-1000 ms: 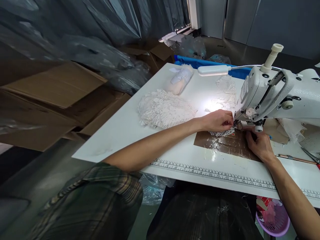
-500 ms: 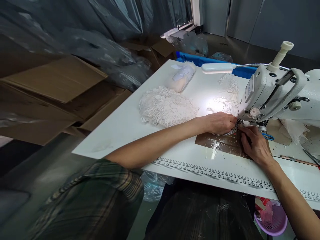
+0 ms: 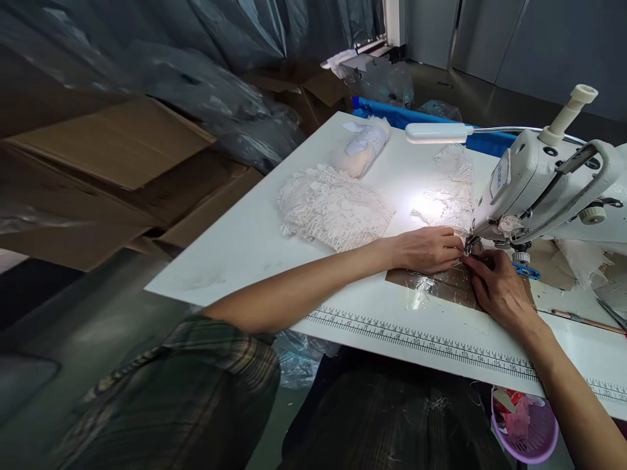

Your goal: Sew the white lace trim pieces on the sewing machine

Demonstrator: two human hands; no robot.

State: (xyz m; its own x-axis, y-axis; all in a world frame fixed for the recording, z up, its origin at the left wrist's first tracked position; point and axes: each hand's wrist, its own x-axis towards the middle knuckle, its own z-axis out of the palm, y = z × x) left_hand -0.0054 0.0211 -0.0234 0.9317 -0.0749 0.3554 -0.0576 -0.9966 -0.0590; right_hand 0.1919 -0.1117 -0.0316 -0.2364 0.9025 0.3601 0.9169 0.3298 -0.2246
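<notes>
Lace on the table, beside the sewing machine; head view.
Left hand and right hand, curled narrow, lie by the metal foot; whether they grip lace cannot be told. Straying beneath could hurt them; uneven pulling could pucker the lace.

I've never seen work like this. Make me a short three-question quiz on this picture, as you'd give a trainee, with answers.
1. True or false: the basket sits lower than the table.

2. What runs along the table's near edge? (a) a rope (b) a ruler (c) a zip

3. Fill in the blank: the ____ hand is nearer the blue object by the sewing machine.

Key: 1. True. 2. b. 3. right, meaning the person's right hand.
</notes>
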